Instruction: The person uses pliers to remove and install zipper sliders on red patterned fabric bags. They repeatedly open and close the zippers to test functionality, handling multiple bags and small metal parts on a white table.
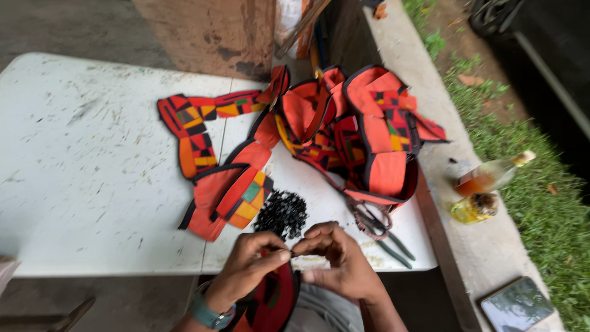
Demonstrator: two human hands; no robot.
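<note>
Both hands meet at the near edge of the white folding table [92,184]. The left hand [249,270] and right hand [341,261] pinch together on a red patchwork fabric piece [273,301] over the lap, just below a pile of small black beads [281,214].

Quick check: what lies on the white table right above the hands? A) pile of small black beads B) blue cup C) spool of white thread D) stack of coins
A: a pile of small black beads lies on the white table, just beyond the left hand and right hand, beside the orange patchwork pieces.
</note>
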